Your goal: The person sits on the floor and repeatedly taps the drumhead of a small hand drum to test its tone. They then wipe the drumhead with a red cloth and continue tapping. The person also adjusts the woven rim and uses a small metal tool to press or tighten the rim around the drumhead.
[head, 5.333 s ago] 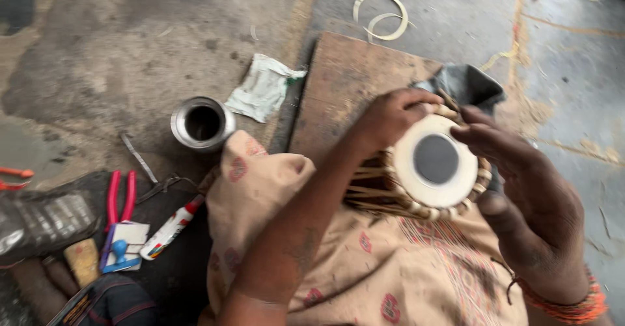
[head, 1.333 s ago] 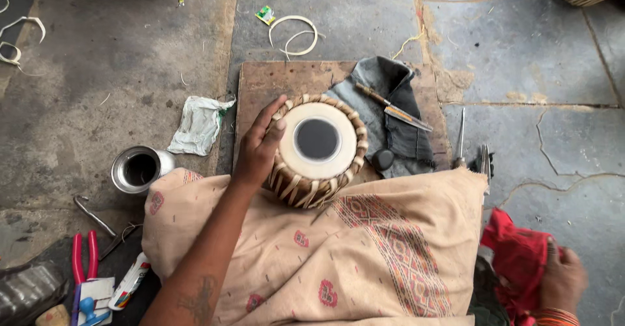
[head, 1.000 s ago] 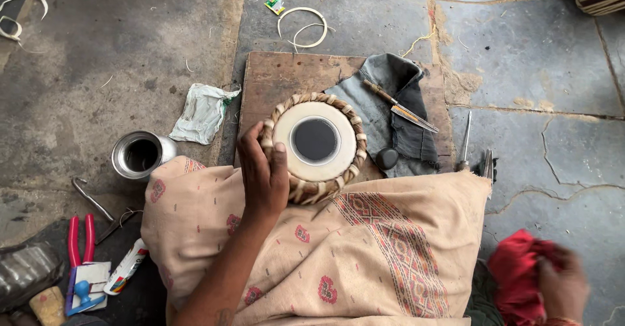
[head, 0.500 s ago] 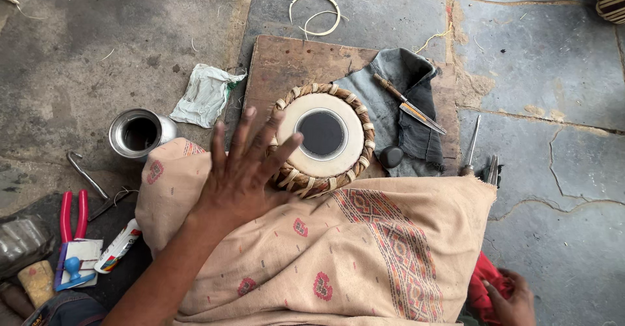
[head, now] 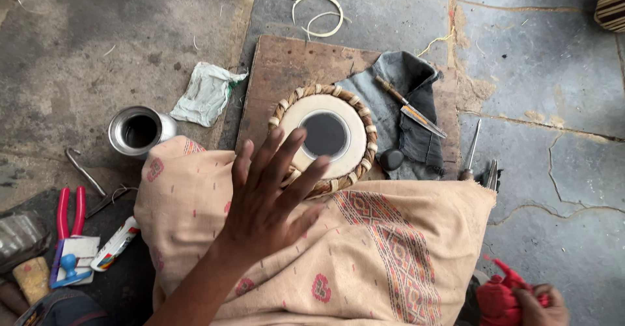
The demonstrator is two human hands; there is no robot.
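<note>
Nearest the camera, the right hand (head: 540, 305) bunches a red cloth (head: 500, 298), while the left hand (head: 267, 199) hovers with fingers spread over the shawl (head: 384, 254), gripping nothing. Beyond it the small drum (head: 325, 137) stands on a wooden board (head: 277, 72); it looks stiff and fairly heavy, best gripped by its braided rim, sparing the thin skin.

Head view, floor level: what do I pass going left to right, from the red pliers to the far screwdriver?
Red-handled pliers → steel cup → crumpled pale cloth → left hand → small drum → dark round stone → knife → screwdriver.
</note>
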